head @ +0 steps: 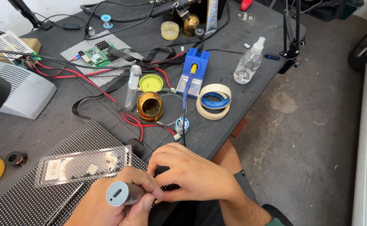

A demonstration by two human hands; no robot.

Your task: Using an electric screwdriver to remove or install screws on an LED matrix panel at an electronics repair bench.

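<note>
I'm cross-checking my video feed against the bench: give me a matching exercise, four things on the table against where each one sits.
Things:
1. Clear plastic spray bottle
2. Gold-coloured round metal pot of brass wool
3. Grey cylindrical metal tool with a port in its end
4. Clear rectangular plastic box of small dark parts

Places:
A. Lying on the black dotted panel
B. Gripped in the left hand
C. Near the table's right edge, beside the blue soldering-iron stand
D. Just below the yellow-green round lid

Pairs: 1-C, 2-D, 3-B, 4-A
</note>
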